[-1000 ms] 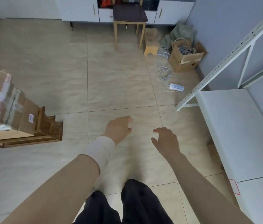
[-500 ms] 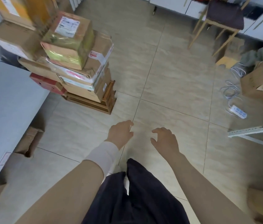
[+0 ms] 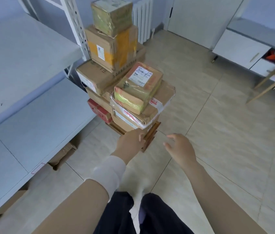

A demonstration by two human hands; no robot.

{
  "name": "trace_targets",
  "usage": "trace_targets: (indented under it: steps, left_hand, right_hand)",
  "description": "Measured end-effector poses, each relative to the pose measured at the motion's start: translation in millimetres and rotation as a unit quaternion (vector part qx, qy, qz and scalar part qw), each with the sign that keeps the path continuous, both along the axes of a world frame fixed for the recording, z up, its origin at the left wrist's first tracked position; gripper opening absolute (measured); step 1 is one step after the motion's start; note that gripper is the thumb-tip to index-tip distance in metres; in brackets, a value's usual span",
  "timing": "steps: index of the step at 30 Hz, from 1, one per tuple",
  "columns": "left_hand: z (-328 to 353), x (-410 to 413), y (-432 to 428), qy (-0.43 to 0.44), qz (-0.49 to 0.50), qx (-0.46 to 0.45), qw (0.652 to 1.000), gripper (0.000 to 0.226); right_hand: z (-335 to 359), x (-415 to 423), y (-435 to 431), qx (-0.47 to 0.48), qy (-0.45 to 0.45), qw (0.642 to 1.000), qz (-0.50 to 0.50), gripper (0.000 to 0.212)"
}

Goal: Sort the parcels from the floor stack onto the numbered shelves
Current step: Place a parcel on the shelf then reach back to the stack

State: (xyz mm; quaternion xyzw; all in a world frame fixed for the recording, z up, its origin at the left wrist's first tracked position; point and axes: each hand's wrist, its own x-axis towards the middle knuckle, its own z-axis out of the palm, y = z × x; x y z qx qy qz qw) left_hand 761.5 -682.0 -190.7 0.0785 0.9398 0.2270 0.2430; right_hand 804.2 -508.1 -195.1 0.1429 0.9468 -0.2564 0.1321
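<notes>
Both grips are empty: the left grip [image 3: 130, 143] with loose fingers, the right grip [image 3: 181, 147] spread open. The parcels [image 3: 133, 92] stand stacked just ahead of them. The shelves [image 3: 32, 107] to their left show none, so most sorting seems undone.

There is only one camera, worn on the person's head. It looks forward and steeply down at the floor [image 3: 201, 115]. The left hand [image 3: 130, 142] and right hand [image 3: 180, 147] show close below the middle, with the arms [image 3: 82, 208] at 6 o'clock. The stack of parcels [image 3: 130, 92] stands near at 12 o'clock. The white shelves [image 3: 23, 65] fill 9 o'clock.
</notes>
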Motion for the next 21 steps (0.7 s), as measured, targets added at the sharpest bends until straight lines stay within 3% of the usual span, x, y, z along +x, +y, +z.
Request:
trace_targets:
  steps: [5,12,18,21]
  left_hand:
    - [22.3,-71.0,-38.6,0.030,0.037,0.068,0.997,0.039]
    - [47.9,-156.0,-89.7,0.085,-0.018,0.092,0.992,0.037]
    - [58.5,-209.6,-100.0,0.064,-0.009,0.146,0.987,0.031]
    - [77.6,-238.0,-96.5,0.096,-0.007,0.199,0.975,0.033]
  right_hand:
    - [19.9,-73.7,-40.2,-0.026,0.034,0.999,-0.025,0.034]
    - [40.5,-142.3,-93.4,-0.054,0.064,0.987,-0.136,0.029]
    - [53.2,-179.1,-111.5,-0.093,0.080,0.972,-0.200,0.033]
    - [62.9,-207.8,-111.8,-0.121,0.101,0.962,-0.222,0.033]
